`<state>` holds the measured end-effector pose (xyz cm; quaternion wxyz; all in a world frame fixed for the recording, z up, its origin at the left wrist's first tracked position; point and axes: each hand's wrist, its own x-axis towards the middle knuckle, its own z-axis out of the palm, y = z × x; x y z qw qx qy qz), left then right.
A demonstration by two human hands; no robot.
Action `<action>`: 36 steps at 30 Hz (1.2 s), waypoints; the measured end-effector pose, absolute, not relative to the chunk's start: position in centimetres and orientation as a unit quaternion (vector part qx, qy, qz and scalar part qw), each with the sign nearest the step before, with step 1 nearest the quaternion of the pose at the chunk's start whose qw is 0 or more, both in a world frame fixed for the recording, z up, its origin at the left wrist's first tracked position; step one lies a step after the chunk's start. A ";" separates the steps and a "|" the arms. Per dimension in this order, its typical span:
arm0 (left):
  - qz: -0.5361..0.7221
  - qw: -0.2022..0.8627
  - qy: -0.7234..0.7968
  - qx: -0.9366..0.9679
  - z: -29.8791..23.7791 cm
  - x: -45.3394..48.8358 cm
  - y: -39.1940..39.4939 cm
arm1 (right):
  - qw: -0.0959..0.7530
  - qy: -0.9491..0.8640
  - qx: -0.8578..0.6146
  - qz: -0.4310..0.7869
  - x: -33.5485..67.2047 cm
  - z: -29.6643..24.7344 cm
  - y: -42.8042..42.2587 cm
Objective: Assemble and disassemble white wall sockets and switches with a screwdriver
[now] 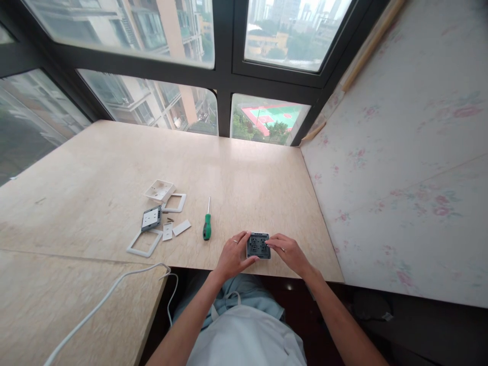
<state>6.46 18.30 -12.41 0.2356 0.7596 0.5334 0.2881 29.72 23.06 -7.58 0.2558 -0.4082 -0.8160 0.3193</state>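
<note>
Both of my hands hold a small grey switch module [258, 245] just above the near edge of the beige table [236, 168]. My left hand [234, 254] grips its left side with curled fingers. My right hand [287, 251] pinches its right side, fingertips on the top face. A green-handled screwdriver [207, 223] lies on the table to the left of my hands, its tip pointing away from me.
Further left lie a second grey switch module [151, 218], two white frames [144, 244] [174, 202], a white back box [159, 190], small white plates [181, 227] and screws. A white cable [110, 292] trails over the near left edge. Windows ahead, floral-papered wall [400, 152] at right.
</note>
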 end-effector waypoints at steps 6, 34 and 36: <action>0.291 0.242 0.535 0.756 -12.4 6.4 18.4 | 0.253 -0.819 -0.411 0.310 29.5 -7.4 23.1; 0.288 0.248 0.532 0.756 -12.1 6.5 18.4 | 0.259 -0.793 -0.449 0.320 29.9 -7.5 22.4; 0.284 0.249 0.532 0.758 -12.1 6.5 18.4 | 0.263 -0.776 -0.465 0.335 30.1 -7.7 22.3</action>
